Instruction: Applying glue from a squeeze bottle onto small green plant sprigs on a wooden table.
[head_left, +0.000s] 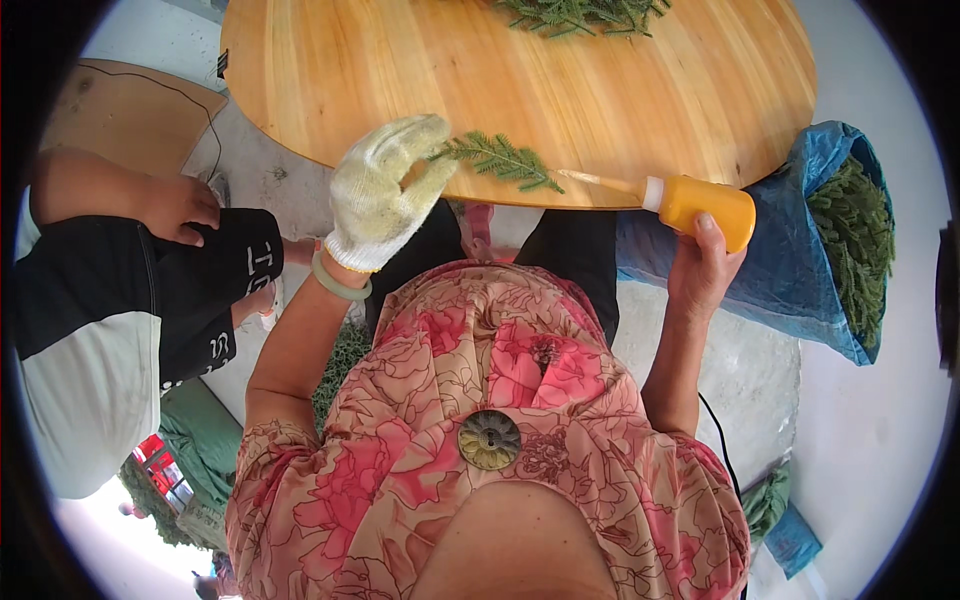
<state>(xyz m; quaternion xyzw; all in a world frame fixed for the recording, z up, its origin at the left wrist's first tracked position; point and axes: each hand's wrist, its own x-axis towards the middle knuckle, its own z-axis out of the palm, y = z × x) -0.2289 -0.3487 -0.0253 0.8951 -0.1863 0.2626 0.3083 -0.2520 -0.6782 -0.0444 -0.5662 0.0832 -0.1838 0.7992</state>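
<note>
My left hand [390,185], in a pale work glove, pinches the leafy end of a small green fir sprig [500,160]. The sprig points right, its cut stem end over the table's near edge. Bare, my right hand [705,262] is wrapped round a yellow squeeze bottle [708,210] with a white collar and a long, thin nozzle. The bottle lies tilted on its side, nozzle pointing left. Its tip is right at the stem end of the sprig; whether they touch I cannot tell.
Both hands are at the near edge of a round wooden table [350,70]. A pile of green sprigs [580,12] lies on its far side. To the right a blue sack [750,290] holds more greenery [850,240]. At left sits another person, a hand [175,208] resting on the knee.
</note>
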